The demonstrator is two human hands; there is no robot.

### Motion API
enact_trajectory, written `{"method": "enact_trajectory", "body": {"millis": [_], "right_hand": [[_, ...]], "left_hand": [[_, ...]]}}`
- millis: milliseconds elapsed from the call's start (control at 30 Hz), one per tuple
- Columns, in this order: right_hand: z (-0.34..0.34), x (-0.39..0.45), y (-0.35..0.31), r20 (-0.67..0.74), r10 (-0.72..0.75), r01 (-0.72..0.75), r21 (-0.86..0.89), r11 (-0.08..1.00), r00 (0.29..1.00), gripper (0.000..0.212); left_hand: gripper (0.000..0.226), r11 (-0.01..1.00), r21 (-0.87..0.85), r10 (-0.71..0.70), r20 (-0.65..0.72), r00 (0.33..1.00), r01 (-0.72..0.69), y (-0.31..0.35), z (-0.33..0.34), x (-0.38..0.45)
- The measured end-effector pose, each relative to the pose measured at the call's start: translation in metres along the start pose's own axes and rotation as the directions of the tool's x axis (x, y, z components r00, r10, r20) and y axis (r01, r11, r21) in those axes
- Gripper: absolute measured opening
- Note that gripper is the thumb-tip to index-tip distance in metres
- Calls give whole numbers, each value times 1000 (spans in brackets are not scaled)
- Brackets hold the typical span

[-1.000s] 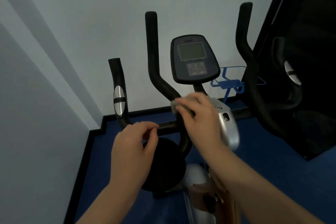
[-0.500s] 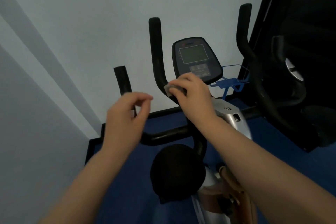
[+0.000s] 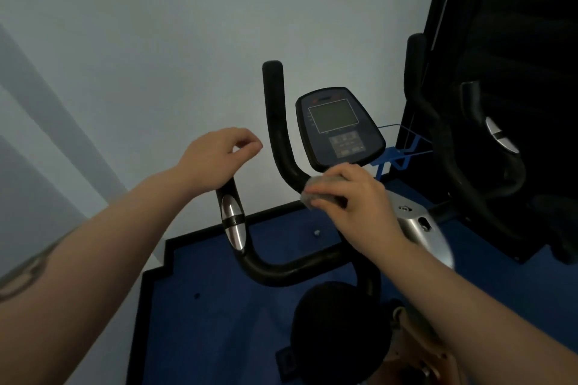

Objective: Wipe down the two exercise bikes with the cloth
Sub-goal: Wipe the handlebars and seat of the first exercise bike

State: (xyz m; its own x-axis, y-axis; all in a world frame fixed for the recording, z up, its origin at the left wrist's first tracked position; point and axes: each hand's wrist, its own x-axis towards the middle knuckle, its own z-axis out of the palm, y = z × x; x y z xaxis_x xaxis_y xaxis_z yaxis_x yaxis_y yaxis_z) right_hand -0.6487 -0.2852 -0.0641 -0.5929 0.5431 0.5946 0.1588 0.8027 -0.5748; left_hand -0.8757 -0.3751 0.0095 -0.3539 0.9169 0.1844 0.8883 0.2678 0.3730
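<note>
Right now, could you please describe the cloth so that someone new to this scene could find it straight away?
Start at the bike's console with its grey screen. Just below it, the right hand presses a small crumpled grey cloth against the bend of the black handlebar. It is the only soft, pale grey thing among hard black bars.

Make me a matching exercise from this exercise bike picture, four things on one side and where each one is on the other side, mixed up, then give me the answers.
Things:
1. cloth
2. left hand
3. console
4. silver sensor pad

Places:
A. on the short handlebar grip, below the left wrist
B. under the right hand, against the tall handlebar's bend
C. in the air left of the tall handlebar, holding nothing
D. between the two tall handlebars, above the right hand

Pairs: 1-B, 2-C, 3-D, 4-A
</note>
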Motion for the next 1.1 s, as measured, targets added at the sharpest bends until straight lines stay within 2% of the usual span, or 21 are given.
{"method": "enact_trajectory", "body": {"millis": [67,133,233,367,433,533,667,800,967,1033,1100], "right_hand": [[-4,-2,1,-3,5,-5,1,1000,1000,20],[6,19,-9,17,22,-22,6,1000,1000,18],[30,50,-28,35,55,-56,23,998,998,16],[16,27,-12,13,76,-76,36,996,997,19],[6,12,-3,-13,70,-70,9,998,997,19],[15,32,-7,-17,144,-141,121,983,989,19],[23,48,-11,12,222,-221,163,962,975,22],[-12,1,8,54,313,-317,229,920,948,19],[-3,13,11,85,401,-409,193,892,912,18],[5,10,5,24,428,-425,184,887,904,22],[1,-17,1,-62,363,-349,164,923,930,21]], "left_hand": [[30,999,39,-21,81,997,18,-3,-2,4],[31,999,27,-26,88,996,24,-2,-1,5],[32,997,78,-15,20,1000,13,1,3,4],[45,998,9,70,-56,996,-69,-3,7,-1],[36,996,28,88,-85,992,-86,-7,8,1],[25,987,114,125,-82,989,-115,-12,12,4],[23,967,189,188,-93,978,-168,-15,14,-1],[23,939,253,269,-112,957,-234,-17,18,-4],[19,983,132,146,-124,982,-129,-6,16,-3],[16,995,-12,96,-137,986,-99,2,12,-10],[16,981,-169,64,-199,978,-98,9,10,-26]]}}
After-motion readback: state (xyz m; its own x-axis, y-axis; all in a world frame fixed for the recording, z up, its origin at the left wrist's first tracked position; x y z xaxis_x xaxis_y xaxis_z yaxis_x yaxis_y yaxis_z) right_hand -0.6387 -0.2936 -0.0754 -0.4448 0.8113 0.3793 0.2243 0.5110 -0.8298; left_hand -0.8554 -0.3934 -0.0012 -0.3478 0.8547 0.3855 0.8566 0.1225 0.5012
